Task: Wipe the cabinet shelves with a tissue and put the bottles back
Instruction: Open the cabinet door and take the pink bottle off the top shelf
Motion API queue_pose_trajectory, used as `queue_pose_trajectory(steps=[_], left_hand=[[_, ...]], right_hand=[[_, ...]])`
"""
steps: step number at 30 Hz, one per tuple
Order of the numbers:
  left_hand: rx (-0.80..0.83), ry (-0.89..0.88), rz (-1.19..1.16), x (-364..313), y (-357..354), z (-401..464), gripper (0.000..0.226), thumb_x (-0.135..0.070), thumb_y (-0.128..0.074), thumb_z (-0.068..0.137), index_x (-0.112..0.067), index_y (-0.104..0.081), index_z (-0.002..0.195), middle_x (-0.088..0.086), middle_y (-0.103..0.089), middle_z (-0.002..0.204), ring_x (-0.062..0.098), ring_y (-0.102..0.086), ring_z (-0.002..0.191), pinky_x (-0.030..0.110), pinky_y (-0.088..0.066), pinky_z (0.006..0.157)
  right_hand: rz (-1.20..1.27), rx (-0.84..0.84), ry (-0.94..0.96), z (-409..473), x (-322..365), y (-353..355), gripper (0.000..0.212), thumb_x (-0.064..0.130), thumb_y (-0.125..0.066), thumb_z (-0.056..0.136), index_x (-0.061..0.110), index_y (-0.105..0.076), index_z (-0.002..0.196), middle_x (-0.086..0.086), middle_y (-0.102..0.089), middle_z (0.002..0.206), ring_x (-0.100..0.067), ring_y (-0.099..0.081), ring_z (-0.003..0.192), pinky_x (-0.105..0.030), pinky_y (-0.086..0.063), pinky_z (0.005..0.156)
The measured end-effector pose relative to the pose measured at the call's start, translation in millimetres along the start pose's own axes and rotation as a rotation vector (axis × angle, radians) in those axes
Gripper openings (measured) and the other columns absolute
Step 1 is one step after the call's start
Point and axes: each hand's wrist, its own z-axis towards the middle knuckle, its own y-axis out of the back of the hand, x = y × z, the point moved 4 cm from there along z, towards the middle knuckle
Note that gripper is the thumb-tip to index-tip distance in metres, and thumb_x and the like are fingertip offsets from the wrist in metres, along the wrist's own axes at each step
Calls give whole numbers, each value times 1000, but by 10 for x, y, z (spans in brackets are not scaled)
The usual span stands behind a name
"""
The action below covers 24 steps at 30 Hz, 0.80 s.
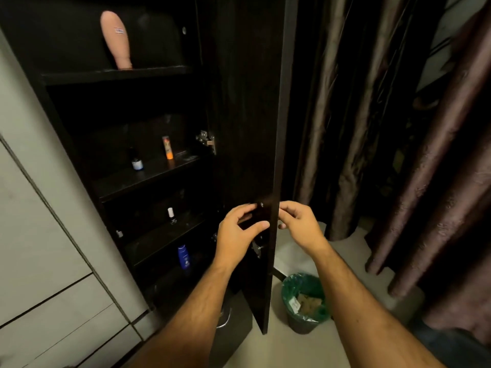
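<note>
while both loosely curled hands, left hand [240, 229] and right hand [297, 221], flank the stiff door [255, 128] edge empty, the small, light bottles [183, 257] look easiest gripped round the body.

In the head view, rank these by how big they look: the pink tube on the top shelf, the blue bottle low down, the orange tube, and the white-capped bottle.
1. pink tube, clearly largest
2. blue bottle
3. orange tube; close to the blue bottle and set deeper in the cabinet, so that order is unsure
4. white-capped bottle, smallest
</note>
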Motion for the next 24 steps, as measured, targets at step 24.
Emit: queue_pose_trajectory(steps=[24], left_hand=[[78, 6, 198, 157, -1113, 556, 51, -28, -69, 88, -40, -54, 135, -19, -38, 151, -2, -52, 120, 36, -46, 106]], right_hand=[[48, 11, -101, 705, -387, 1008, 20, 20, -56, 98, 21, -75, 104, -5, -75, 99, -22, -72, 95, -49, -57, 87]])
